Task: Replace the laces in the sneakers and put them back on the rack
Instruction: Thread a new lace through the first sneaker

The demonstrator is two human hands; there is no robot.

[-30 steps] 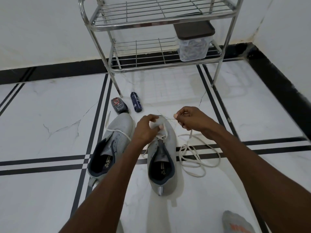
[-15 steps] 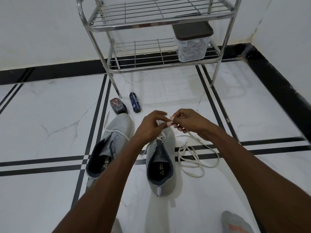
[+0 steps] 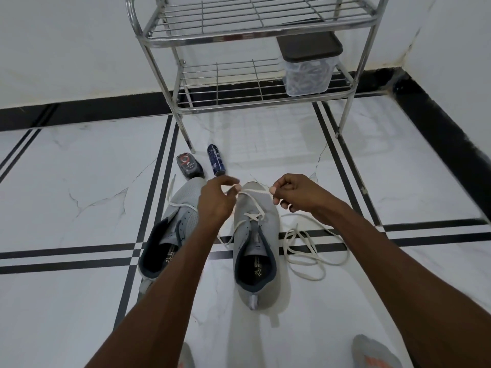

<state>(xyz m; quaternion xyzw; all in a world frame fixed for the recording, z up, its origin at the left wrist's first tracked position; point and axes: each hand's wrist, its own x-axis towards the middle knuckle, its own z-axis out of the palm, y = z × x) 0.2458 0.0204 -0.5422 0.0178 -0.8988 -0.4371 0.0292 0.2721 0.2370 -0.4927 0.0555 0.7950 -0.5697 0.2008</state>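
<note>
I see a dark-lidded clear container point(image 3: 308, 73), plus a blue can point(image 3: 215, 160) lying beside a black bottle point(image 3: 189, 167) on the floor point(image 3: 79, 181).

Two sneakers lying side by side on the floor point(image 3: 79, 301), toes toward the rack point(image 3: 255, 41): left sneaker point(image 3: 172, 227), right sneaker point(image 3: 256, 251). Loose lace point(image 3: 308, 251) lying coiled just right of the right sneaker. Two bottles point(image 3: 190, 166) point(image 3: 215, 160) lying beyond the left sneaker's toe, near the rack's front left leg. Lidded container point(image 3: 308, 67) sitting on the rack's lower shelf, right side. Rack standing against the wall point(image 3: 66, 49).
</note>
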